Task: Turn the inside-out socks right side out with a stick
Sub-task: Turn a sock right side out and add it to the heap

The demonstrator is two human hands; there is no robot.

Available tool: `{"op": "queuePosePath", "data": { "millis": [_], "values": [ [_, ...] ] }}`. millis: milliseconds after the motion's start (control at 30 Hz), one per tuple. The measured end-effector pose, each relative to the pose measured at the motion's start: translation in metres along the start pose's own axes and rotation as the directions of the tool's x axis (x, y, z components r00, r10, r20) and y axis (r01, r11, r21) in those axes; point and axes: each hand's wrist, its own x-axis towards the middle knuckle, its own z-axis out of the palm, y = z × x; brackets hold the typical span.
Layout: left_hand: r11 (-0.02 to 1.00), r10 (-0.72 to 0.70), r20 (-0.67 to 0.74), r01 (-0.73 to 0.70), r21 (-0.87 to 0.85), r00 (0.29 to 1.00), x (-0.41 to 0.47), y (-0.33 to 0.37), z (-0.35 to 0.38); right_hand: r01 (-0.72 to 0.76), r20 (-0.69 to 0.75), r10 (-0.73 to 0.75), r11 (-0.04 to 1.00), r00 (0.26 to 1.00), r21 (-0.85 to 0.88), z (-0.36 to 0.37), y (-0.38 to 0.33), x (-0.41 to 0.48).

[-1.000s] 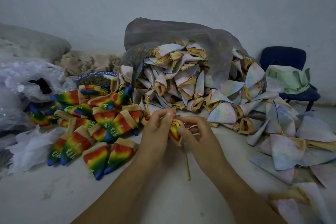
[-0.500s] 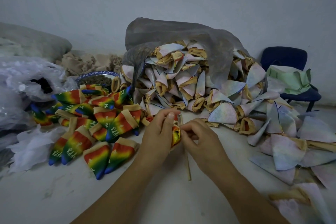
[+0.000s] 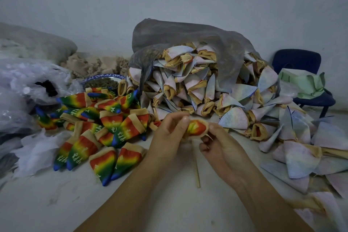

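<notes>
Both forearms reached in from the near edge and met mid-scene. The left hand (image 3: 169, 133) was curled, its thumb and forefinger pinching the left end of a bunched rainbow sock (image 3: 197, 128). The right hand (image 3: 222, 149), palm turned partly up, gripped the sock's tan-cuffed right end with thumb and bent fingers. The sock hung between the two hands. The stick (image 3: 196, 167) ran from beneath it toward the near side, between the wrists, with its far end hidden. A heap of turned socks (image 3: 105, 128) lay to the left, and the pale inside-out socks (image 3: 207, 90) spilled from a grey bag (image 3: 188, 37) beyond.
</notes>
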Motion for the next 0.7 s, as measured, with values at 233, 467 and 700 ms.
{"op": "queuePosePath", "data": {
  "millis": [233,467,700],
  "values": [
    [0.984,-0.066,0.014,0.063,0.165,0.998,0.0,-0.007,0.002,0.094,-0.06,-0.101,0.99,0.993,-0.101,-0.009,-0.005,0.0],
    [0.962,-0.274,0.039,0.274,0.001,0.961,0.001,-0.004,0.002,0.066,0.024,-0.062,0.97,0.998,-0.235,-0.006,0.001,-0.001],
    [0.961,-0.263,-0.007,0.262,-0.092,0.965,0.003,0.0,0.001,0.027,-0.019,-0.04,0.894,0.999,-0.447,-0.006,0.007,-0.001]
  ]
}}
